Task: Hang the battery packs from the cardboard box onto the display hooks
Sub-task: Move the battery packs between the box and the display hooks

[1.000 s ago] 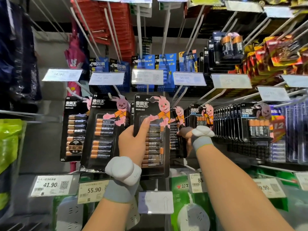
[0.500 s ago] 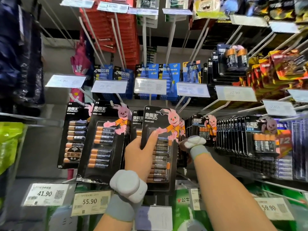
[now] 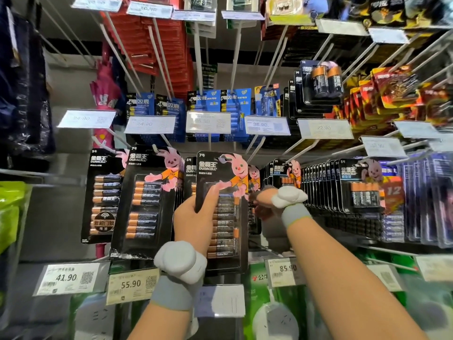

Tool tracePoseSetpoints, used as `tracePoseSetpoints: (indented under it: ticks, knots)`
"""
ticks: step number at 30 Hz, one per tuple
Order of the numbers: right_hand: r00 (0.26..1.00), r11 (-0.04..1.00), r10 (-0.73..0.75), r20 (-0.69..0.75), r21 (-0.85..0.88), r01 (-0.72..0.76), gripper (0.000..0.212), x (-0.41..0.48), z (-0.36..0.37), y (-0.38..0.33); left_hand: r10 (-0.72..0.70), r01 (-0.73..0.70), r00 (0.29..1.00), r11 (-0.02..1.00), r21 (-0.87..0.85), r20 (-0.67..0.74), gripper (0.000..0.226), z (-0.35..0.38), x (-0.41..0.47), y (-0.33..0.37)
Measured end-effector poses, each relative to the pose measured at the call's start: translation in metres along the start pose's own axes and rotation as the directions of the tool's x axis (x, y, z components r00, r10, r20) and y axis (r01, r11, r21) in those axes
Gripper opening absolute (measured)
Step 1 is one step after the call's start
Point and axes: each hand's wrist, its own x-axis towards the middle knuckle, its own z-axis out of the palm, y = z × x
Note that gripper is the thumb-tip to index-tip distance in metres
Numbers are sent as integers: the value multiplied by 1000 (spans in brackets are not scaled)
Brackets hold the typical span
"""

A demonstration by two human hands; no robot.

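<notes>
Battery pack, black card with clear blister and pink rabbit print [image 3: 224, 231]: upright, long axis vertical, hang-hole end uppermost, printed face toward the camera. It is held in front of the middle hook row, just below a white price tag [image 3: 208, 121].

Surroundings:
- Packed row of smaller black battery packs [image 3: 326, 185] on hooks to the right.
- Blue carded battery packs [image 3: 210, 101] on the row above.
- Similar large black pack [image 3: 147, 200] hanging just beside it on the left.
- More black packs directly behind, mostly covered.

Left hand [image 3: 193, 219]: grips the pack's left edge at mid-height, thumb laid up the front over the top batteries, other fingers hidden behind the card.

Right hand [image 3: 263, 200]: reaches in behind the pack's right edge. Its fingers are hidden and blurred, so its grip cannot be told.
</notes>
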Motion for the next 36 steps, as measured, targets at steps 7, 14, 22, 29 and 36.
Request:
tracePoseSetpoints:
  ticks: [7,14,22,29,36]
  knots:
    - [988,895,-151,-38,419,153,26,-79,-9,-22,-21,21,999,1000,-3,-30,106,0,-11,3]
    - [935,778,-351,42,568,267,32,-149,2,-12,-54,54,998,997,-55,-15,84,18,-21,7]
    - [932,716,-304,-198,598,361,25,-156,26,31,-73,74,997,997,-31,27,46,35,-29,-2]
    - [906,652,-265,-330,631,421,21,-152,18,26,-75,75,984,997,4,164,17,40,-24,-1]
    - [881,650,-255,-399,604,462,18,-137,-5,5,-126,122,966,992,32,226,27,38,-25,-2]
